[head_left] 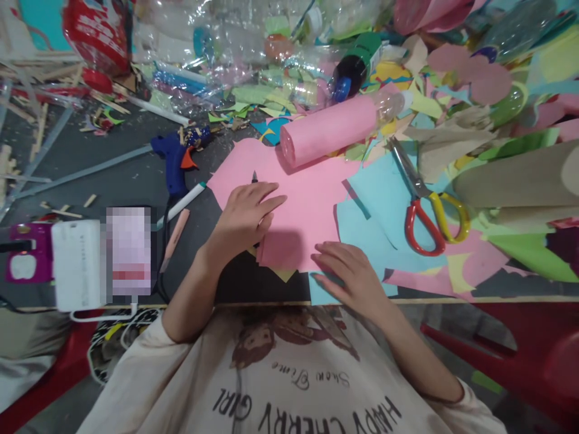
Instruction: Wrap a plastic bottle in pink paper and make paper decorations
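Note:
My left hand [246, 218] rests on a pink paper sheet [312, 205] with its fingers closed together over a dark pen [254, 177]; only the pen's tip shows above the knuckles. My right hand [350, 274] lies flat, fingers stretched out, on light blue paper [375, 223] at the pink sheet's lower right edge. A folded pink flap [283, 250] sits between the two hands. Just beyond the sheet lies a bottle wrapped in pink paper [335, 128].
Scissors with a red and a yellow handle [427, 220] lie to the right on the blue paper. A blue glue gun [174, 161], white marker [183, 204], white power bank [75, 265] and a phone stand left. Plastic bottles [226, 42] and paper scraps crowd the back; a cardboard roll [515, 176] is right.

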Tool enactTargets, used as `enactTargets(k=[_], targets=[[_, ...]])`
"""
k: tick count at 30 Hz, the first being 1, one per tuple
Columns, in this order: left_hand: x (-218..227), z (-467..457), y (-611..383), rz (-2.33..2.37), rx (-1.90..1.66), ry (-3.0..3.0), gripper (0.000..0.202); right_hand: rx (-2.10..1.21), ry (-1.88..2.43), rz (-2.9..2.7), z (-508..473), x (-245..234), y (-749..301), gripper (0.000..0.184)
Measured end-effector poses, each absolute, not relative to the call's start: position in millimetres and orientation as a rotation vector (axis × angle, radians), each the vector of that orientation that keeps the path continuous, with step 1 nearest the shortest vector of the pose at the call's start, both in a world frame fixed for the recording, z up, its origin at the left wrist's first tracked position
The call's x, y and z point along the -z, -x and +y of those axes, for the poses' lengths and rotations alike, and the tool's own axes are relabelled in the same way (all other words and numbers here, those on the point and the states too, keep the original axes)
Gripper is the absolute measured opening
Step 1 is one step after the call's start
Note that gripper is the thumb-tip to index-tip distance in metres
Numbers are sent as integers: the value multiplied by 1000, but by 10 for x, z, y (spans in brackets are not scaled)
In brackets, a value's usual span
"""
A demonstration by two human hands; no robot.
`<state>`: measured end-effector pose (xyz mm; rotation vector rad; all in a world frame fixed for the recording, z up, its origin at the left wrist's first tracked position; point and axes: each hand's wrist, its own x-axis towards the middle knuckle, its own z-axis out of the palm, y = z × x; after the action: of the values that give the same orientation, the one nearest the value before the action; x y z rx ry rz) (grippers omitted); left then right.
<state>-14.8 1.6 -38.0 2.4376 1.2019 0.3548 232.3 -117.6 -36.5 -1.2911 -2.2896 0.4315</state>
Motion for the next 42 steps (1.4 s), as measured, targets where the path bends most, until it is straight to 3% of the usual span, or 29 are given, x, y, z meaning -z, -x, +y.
enactTargets(k=[7, 12, 15, 19, 27, 35, 39, 42], targets=[[381, 54, 128, 1264, -376, -2375, 37, -404, 1481, -2344, -1244, 470, -2436, 49], [370, 44, 97, 1256, -489, -2317, 33, -378, 1676, -2012, -1221, 440, -2576, 52], [318, -41, 22, 1136, -610, -2291, 31, -314, 1746, -1950, -1180, 458, -2593, 41], [197, -270, -143, 839, -515, -2144, 34, -194, 1779, -1903, -1127, 457, -2578, 9], [154, -712, -725, 709, -420, -1341, 57, -180, 1689, -1897, -1207, 323, -2443, 6], [268, -762, -850, 996, -488, -961, 64, -541, 1697, -1844, -1283, 419, -2326, 27], [298, -704, -751, 994, -615, -853, 53, -615, 1906, -1804, -1149, 452, -2508, 52], [340, -656, -611, 1021, -674, -886, 45, -623, 1965, -1716, -1074, 478, -2631, 60]])
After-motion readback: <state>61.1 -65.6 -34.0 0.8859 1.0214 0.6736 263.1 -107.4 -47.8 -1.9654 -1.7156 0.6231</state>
